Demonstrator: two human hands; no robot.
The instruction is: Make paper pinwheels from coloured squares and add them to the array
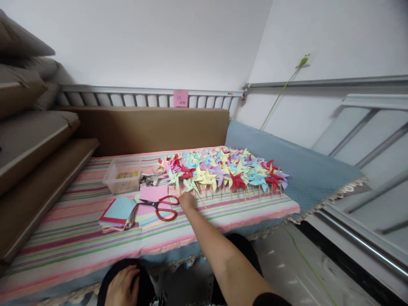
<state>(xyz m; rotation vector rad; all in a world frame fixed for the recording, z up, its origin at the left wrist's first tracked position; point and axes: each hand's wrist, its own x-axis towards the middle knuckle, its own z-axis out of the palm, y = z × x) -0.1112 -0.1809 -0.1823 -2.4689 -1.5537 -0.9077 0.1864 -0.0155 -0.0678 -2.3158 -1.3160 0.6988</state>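
My right hand (187,201) reaches forward to the front left of a large group of paper pinwheels (208,177) on wooden sticks. Its fingers are closed around the lower stick of a pale green pinwheel (174,177), partly hiding it. Just left of this hand lie scissors (156,205) with red handles, across pink paper squares (154,194). My left hand (123,288) rests flat on my left knee, fingers extended and holding nothing.
A stack of coloured paper squares (119,212) lies left of the scissors. Behind it stands a clear plastic box (123,180) with small wooden sticks, beside small metal items (149,180). Cardboard packages (38,157) are piled at the left. A striped cloth (95,238) covers the bed.
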